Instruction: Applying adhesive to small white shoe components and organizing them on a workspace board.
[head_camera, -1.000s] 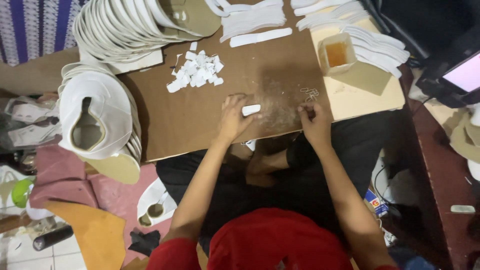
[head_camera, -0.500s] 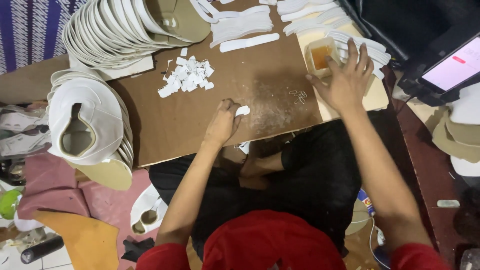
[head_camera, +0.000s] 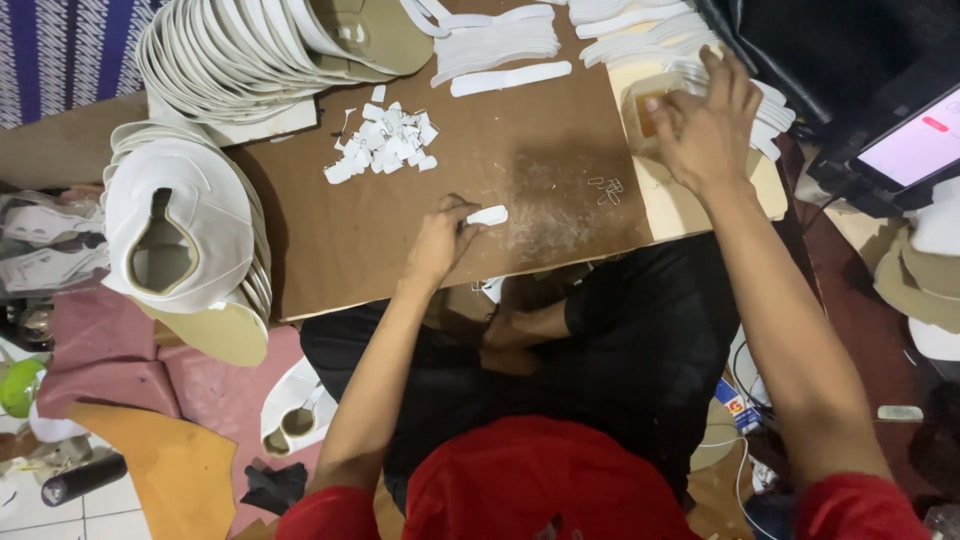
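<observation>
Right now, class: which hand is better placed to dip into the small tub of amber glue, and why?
The right hand: it already rests over the small tub at the board's far right. The left hand is apart from it, pinning a small white piece mid-board.

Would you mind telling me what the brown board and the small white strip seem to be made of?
The board looks like matte hardboard or thick card: flat, brown, scuffed pale in the middle. The strip under the left hand seems thin white foam or synthetic leather; I can't tell which.
</observation>
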